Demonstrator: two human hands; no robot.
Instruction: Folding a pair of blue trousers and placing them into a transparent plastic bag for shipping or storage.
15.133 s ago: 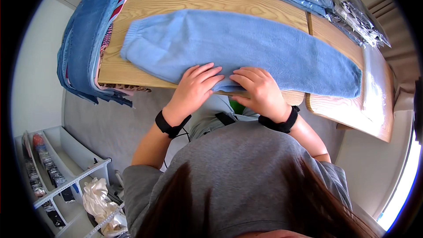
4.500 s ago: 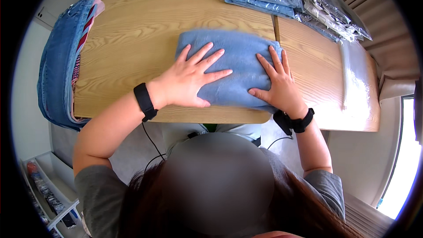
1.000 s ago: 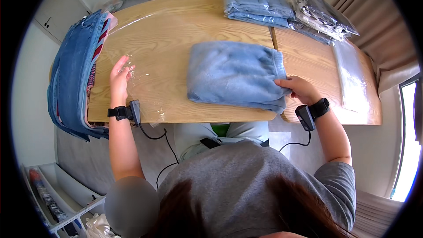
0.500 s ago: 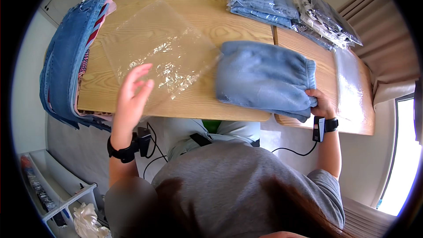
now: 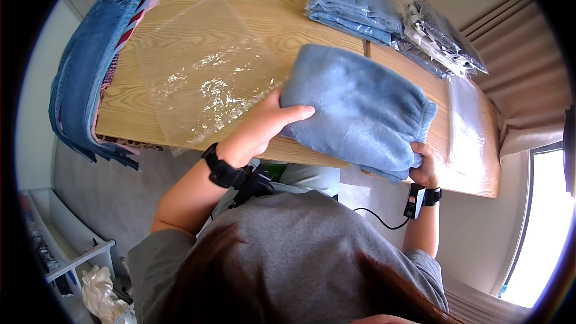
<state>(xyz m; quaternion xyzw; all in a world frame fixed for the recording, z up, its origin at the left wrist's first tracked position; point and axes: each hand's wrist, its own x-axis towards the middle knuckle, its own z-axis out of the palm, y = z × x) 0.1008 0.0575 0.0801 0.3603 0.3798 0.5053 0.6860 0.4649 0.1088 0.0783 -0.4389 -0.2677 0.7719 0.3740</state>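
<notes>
A folded blue fleece garment (image 5: 360, 108) with a gathered, elastic-looking edge on its right is between my two hands, over the front of the table. My left hand (image 5: 264, 121) grips its left end, thumb on top and fingers tucked beneath. At the lower right corner, by the gathered edge, my right hand (image 5: 425, 165) is closed on the cloth, its fingertips partly hidden. To the left of the garment a clear plastic bag (image 5: 204, 78) lies flat on the wooden table (image 5: 276, 0). The bag's right corner reaches close to my left hand.
Folded jeans (image 5: 90, 72) hang over the table's left edge. At the back right sit a bagged blue stack (image 5: 354, 9) and bagged dark and white clothing (image 5: 441, 36). More clear bags (image 5: 465, 126) lie along the right side. A white bin (image 5: 72, 246) stands on the floor at lower left.
My left hand has come from over the plastic bag rightward onto the garment and closed on its left end. The garment has tilted, its left end raised. My right hand still holds its corner.
</notes>
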